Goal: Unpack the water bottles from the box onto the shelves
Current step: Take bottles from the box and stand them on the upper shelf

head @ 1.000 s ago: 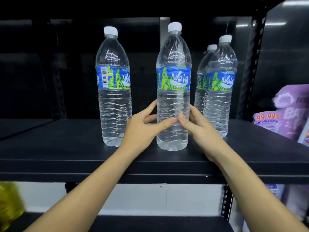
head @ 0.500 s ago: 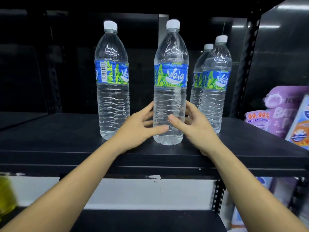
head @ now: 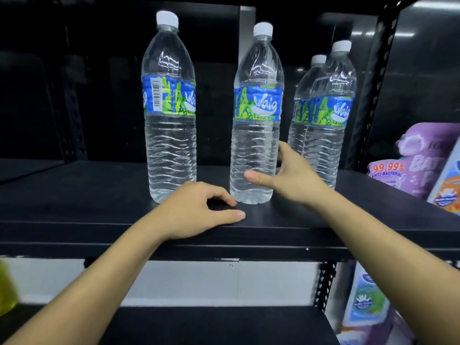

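Note:
Several clear water bottles with white caps and blue-green labels stand upright on the black shelf [head: 74, 195]. One bottle [head: 170, 145] is at the left, one [head: 256, 135] in the middle, and two at the right, one [head: 327, 145] in front of the other [head: 300, 115]. My right hand [head: 293, 175] wraps the middle bottle's lower right side, thumb across its front. My left hand [head: 196, 210] rests on the shelf's front edge, just left of that bottle's base, holding nothing. The box is out of view.
A perforated black upright [head: 373, 95] bounds the shelf on the right. Beyond it lie purple and blue refill packs [head: 423, 158], with more packs [head: 368, 302] below. A lower black shelf [head: 199, 324] sits underneath. A blurred yellow object [head: 6, 290] shows at the far left.
My left hand has let go of the middle bottle and dropped to the shelf's front edge. My right hand stays on the bottle, which stands slightly further right.

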The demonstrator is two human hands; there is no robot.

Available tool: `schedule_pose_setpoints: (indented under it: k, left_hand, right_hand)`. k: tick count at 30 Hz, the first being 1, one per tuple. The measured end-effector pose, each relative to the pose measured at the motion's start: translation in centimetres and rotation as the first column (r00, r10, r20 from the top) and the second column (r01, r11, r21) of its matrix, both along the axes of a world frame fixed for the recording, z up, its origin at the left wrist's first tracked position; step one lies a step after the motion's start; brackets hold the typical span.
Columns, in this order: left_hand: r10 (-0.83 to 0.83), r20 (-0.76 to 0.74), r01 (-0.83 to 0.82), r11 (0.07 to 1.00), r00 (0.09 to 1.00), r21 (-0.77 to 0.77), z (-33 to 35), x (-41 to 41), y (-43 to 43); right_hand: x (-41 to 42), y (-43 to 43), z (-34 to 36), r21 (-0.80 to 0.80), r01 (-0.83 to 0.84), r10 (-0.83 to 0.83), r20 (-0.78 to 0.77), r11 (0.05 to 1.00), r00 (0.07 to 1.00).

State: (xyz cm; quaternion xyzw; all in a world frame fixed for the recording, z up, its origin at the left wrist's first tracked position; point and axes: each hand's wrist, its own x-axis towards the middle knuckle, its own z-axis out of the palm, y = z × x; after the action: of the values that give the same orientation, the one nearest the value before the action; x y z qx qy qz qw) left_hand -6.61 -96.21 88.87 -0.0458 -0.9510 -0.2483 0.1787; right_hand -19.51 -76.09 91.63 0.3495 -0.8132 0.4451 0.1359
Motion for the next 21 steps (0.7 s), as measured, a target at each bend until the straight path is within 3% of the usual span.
schedule_pose_setpoints:
  k: [12, 21]
  left_hand:
    - [0.008, -0.006, -0.008, 1.000, 1.000, -0.003, -0.3, 0.0, 0.0]
    - [-0.003, -0.016, 0.003, 1.000, 1.000, 0.007, -0.4, 0.0, 0.0]
  right_hand:
    - [-10.4, -6.2, 0.9, 0.114, 0.049, -0.059, 0.087, 0.992, 0.995]
    - [-11.8, -8.5, 2.3, 0.180, 0.093, -0.129, 0.199, 0.979, 0.971]
